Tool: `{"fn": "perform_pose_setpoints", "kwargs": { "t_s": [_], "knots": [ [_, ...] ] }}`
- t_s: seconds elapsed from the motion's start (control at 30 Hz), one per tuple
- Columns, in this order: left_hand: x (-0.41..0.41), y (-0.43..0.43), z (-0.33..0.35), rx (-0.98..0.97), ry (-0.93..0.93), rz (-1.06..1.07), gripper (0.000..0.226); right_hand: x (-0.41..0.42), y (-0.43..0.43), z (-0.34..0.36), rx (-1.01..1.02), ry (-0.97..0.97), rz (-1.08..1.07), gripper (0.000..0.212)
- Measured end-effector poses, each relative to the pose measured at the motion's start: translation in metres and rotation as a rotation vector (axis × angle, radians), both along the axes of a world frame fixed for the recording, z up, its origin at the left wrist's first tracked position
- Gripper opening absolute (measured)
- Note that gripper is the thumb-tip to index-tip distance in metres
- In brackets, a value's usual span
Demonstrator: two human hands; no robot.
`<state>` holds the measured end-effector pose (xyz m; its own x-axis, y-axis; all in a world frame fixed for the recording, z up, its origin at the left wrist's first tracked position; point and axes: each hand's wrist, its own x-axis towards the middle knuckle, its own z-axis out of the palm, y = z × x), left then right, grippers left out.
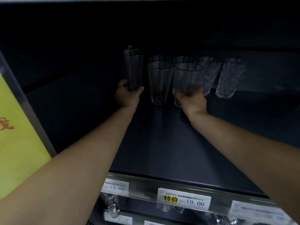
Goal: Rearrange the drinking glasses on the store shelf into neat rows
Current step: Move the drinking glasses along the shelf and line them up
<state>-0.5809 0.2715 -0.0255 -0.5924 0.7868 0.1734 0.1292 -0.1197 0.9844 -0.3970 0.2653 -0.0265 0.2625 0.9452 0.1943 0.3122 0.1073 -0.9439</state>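
The left hand (pixel 128 95) grips the tall glass (pixel 133 69), the right hand (pixel 192 99) a front glass (pixel 187 75); line them up gently at 9 and 3 o'clock of the middle glass (pixel 159 82).

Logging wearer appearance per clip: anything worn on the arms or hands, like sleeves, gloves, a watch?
No sleeves show: the left forearm and right forearm are bare to the frame edge. The left hand and right hand wear no gloves; no watch or bracelet at either wrist. Rings are too dim to tell.
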Motion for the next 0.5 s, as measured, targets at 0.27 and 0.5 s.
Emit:
{"fn": "perform_pose_setpoints", "kwargs": {
  "t_s": [0.27,0.5],
  "knots": [
    [-0.0005,-0.003,-0.0011,0.005,0.0,-0.008,0.067,-0.0041,0.0029,-0.0015,-0.004,-0.024,-0.027,0.074],
    [0.0,-0.0019,-0.0018,0.014,0.027,0.007,0.067,-0.0039,0.0038,-0.0023,-0.005,-0.041,-0.033,0.074]
  ]
}}
